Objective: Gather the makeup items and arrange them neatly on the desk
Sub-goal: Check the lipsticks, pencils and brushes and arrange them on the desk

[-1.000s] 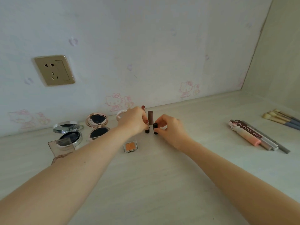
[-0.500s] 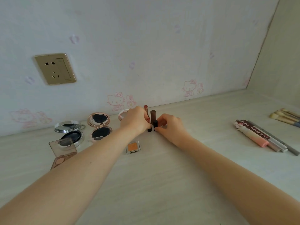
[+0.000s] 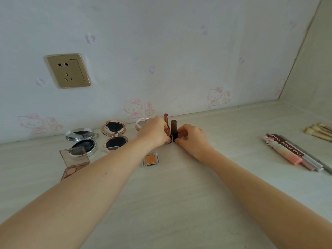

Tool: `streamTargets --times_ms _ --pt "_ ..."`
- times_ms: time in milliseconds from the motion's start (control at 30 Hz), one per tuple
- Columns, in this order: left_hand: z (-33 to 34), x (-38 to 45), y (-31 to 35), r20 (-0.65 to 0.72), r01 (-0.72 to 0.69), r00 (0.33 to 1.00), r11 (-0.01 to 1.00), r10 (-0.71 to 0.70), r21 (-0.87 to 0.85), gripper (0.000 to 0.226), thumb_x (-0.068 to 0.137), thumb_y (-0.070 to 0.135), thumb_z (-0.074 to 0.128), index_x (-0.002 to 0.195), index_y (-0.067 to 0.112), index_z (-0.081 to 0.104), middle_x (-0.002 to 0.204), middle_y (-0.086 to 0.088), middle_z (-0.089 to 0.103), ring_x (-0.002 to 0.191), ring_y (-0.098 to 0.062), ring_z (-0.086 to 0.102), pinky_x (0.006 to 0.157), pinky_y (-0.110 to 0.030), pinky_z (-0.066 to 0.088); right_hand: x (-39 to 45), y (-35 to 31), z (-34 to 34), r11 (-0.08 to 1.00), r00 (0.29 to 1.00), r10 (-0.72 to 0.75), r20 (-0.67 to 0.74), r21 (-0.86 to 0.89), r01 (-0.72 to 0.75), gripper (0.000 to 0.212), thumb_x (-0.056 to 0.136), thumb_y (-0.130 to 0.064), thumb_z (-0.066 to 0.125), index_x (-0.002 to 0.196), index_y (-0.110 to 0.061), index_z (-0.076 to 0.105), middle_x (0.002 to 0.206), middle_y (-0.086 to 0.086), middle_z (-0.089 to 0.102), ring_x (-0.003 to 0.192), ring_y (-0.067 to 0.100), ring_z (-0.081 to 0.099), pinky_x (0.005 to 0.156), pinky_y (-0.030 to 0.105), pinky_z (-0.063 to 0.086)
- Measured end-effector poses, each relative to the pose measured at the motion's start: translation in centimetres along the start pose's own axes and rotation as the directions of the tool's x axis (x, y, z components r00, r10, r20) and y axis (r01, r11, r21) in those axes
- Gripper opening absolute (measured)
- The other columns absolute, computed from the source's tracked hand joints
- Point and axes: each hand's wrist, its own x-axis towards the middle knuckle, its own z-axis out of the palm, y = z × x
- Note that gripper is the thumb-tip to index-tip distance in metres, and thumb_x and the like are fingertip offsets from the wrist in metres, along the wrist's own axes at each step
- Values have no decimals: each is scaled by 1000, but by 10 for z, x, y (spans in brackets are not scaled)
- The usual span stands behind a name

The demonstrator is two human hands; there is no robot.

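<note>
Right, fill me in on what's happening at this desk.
A person is standing lipstick tubes upright in a tight cluster near the wall. The left hand holds the rose-gold tubes, and the right hand pinches the short black tube beside the brown one. Open compacts sit to the left, pencils and brushes to the right.

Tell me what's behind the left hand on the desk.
Behind the left hand, a round white compact lies near the wall, mostly covered by the hand. Two rose-gold lipsticks stand at its fingers; their lower parts are hidden.
</note>
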Motion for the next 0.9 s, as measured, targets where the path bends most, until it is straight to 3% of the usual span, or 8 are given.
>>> streamTargets --times_ms 67,133,233,433,567,700,833,900 --pt "-2 -1 -1 -1 -5 1000 1000 5 2 14 70 14 74 84 16 73 83 1 73 85 -16 68 70 -25 34 -1 0 -1 1000 1000 7 -7 -6 -7 20 82 -16 66 102 -17 64 93 -3 70 91 15 58 75 25 44" --pt "-6 -3 -1 -3 -11 1000 1000 11 -12 13 71 14 75 82 19 75 83 3 73 86 -15 68 80 -26 43 -4 0 -4 1000 1000 8 -9 -25 -8 23 84 -15 63 107 -16 63 94 -3 69 93 15 58 75 23 42" --pt "-12 -6 -1 -16 -21 1000 998 20 -51 12 74 11 75 84 19 75 85 3 72 87 -17 67 89 -36 52 -11 -1 -12 999 1000 6 -8 -49 -6 25 88 -18 61 113 -15 60 99 -3 67 99 15 58 80 24 43" --pt "-23 -25 6 -153 -145 975 985 159 98 24 86 14 62 109 18 66 114 -6 61 101 -26 60 87 -41 51 -32 -7 -39 985 1000 -24 15 -170 26 28 94 -23 53 120 -12 58 116 0 65 110 20 56 89 32 47" --pt "-27 -45 19 -205 -218 946 960 252 175 25 89 17 56 111 22 64 115 -9 53 93 -29 60 82 -43 52 -56 -4 -63 958 998 -47 43 -281 58 33 96 -25 50 127 -14 54 127 1 60 118 21 53 93 28 43" --pt "-21 -61 37 -166 -279 936 941 311 191 27 89 20 55 114 22 64 112 -9 56 101 -28 60 83 -37 49 -81 4 -89 938 998 -43 50 -343 58 33 96 -25 49 127 -15 53 128 2 59 119 21 53 98 33 44" --pt "-6 -74 57 -110 -342 925 923 364 174 27 88 21 56 115 20 64 115 -13 54 102 -32 59 92 -42 48 -108 18 -117 914 999 -47 18 -402 50 32 96 -26 49 126 -16 55 126 1 61 115 19 56 92 24 40" --pt "5 -78 66 -86 -364 920 916 382 170 27 89 23 55 114 22 64 116 -11 54 103 -31 59 89 -39 49 -122 27 -130 895 999 -37 -2 -444 33 32 96 -28 49 126 -19 56 124 -2 62 112 16 57 90 24 41"
